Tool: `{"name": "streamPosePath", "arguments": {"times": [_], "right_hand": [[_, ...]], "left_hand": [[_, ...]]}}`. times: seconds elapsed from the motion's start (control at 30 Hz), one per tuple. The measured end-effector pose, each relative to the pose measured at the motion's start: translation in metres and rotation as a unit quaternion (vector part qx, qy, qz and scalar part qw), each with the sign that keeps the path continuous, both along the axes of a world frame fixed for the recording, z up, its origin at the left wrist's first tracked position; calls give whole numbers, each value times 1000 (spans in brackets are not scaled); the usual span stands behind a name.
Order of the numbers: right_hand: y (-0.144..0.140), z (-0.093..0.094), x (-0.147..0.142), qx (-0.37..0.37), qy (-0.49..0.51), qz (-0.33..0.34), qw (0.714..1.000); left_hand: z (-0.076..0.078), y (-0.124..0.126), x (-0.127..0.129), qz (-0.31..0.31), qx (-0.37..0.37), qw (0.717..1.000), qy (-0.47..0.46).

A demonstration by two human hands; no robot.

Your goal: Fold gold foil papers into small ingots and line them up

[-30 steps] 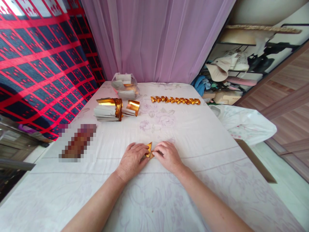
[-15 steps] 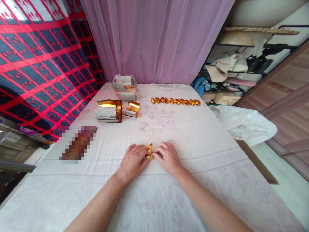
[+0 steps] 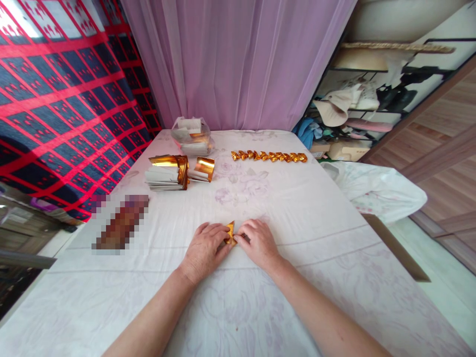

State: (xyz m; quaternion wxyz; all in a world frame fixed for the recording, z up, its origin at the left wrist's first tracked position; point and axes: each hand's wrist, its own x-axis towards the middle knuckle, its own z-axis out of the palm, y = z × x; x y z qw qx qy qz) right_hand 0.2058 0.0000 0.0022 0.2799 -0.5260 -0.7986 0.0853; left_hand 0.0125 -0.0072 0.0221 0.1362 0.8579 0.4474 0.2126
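Observation:
Between my hands, low over the tablecloth, is a small folded piece of gold foil paper [image 3: 231, 231] with a point sticking up. My left hand [image 3: 208, 244] grips its left side, fingers bent over it and partly hiding it. Thumb and forefinger of my right hand [image 3: 259, 241] pinch its right edge. Farther back on the right lies a row of folded gold paper pieces [image 3: 269, 156], set close together. At the back left are a thick stack of gold foil paper sheets [image 3: 165, 176] with pale undersides and a smaller curled bundle of sheets [image 3: 204, 167] beside it.
Behind the stack sits a clear plastic bag [image 3: 191, 135] with more paper. A blurred-out item [image 3: 122, 223] lies on the left of the flowered tablecloth [image 3: 297, 292]. A purple curtain [image 3: 238, 64] hangs at the far edge; a cluttered shelf [image 3: 357, 109] and white bag [image 3: 375, 191] stand right.
Both hands keep hold of the folded gold paper in nearly the same place. The view has shifted very slightly; nothing else visibly moved.

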Motion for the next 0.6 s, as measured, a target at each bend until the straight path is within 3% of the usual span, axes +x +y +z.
{"name": "streamPosePath", "arguments": {"times": [0.6], "right_hand": [[0,0,-1,-10,1,-11,1000]], "left_hand": [[-1,-1,6,28,-11,1000,2]]}}
